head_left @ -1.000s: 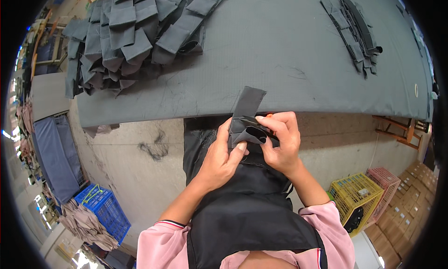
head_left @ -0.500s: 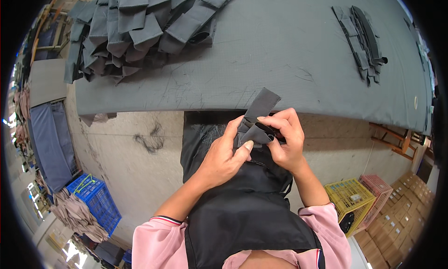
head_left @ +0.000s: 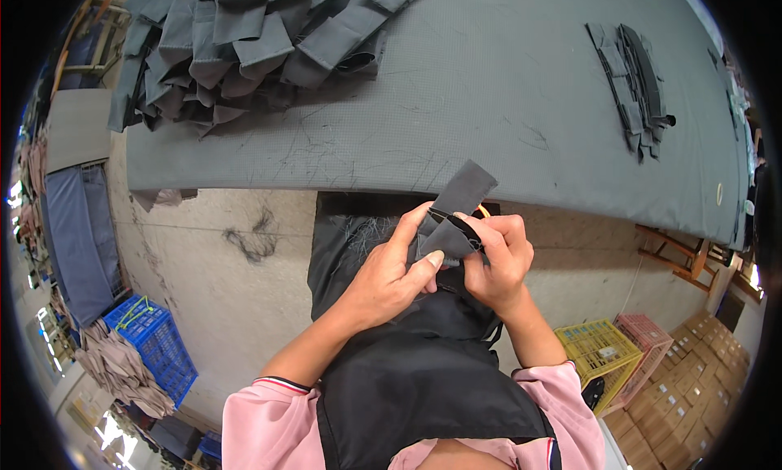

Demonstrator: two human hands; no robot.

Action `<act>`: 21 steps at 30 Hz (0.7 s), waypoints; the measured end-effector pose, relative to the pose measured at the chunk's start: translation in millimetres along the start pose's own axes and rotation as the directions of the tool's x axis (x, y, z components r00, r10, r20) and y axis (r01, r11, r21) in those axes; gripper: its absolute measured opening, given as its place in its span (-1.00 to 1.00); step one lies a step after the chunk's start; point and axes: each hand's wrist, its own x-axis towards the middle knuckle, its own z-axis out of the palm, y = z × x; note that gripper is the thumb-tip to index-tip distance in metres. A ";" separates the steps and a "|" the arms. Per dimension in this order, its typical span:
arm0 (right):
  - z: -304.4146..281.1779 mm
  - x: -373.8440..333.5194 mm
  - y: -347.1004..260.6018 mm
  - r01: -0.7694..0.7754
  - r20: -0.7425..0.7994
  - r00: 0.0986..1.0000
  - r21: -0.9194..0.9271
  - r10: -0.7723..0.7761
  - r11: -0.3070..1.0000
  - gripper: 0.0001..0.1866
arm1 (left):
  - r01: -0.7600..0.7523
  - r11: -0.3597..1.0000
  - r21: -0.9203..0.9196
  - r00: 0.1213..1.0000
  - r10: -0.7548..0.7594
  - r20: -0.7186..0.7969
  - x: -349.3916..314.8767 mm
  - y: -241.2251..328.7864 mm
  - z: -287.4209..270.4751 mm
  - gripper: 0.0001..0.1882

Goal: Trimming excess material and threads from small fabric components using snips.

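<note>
Over my lap, just off the table's near edge, a folded dark grey fabric strip (head_left: 465,186) is held up with its flat frayed-edged end pointing away from me. My left hand (head_left: 393,276) pinches its folded lower part between thumb and fingers. At the strip's right side my right hand (head_left: 498,262) is closed, index finger and thumb against the folds. A small orange curved piece (head_left: 484,211) shows just beyond its fingers; its kind and what the fingers hide cannot be made out.
A heap of similar grey strips (head_left: 236,42) lies at the table's far left, and a smaller bundle (head_left: 637,91) at the right. Loose threads litter the grey table cover (head_left: 456,87). Blue crate (head_left: 155,344), yellow crate (head_left: 597,356) and cartons (head_left: 684,388) stand on the floor.
My right index finger has shifted down and right along the strip's folds. The orange piece has come into sight behind the right hand. The view has shifted slightly.
</note>
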 end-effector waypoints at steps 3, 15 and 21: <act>-0.3 0.1 -1.2 0.017 -0.004 1.000 -0.027 -0.017 0.999 -0.46 | -0.021 1.000 0.020 1.000 0.021 0.000 -1.1 2.1 0.7 -0.39; -11.8 -4.5 -4.9 -0.406 0.180 0.913 0.326 0.365 0.854 -0.68 | -0.032 0.999 0.019 0.999 0.032 0.003 -0.1 -0.1 0.6 -0.40; -5.9 -1.1 0.6 -0.615 0.240 0.690 0.691 0.683 0.379 -0.76 | 0.021 0.880 -0.474 0.994 -0.068 -0.081 15.0 1.1 -14.5 -0.48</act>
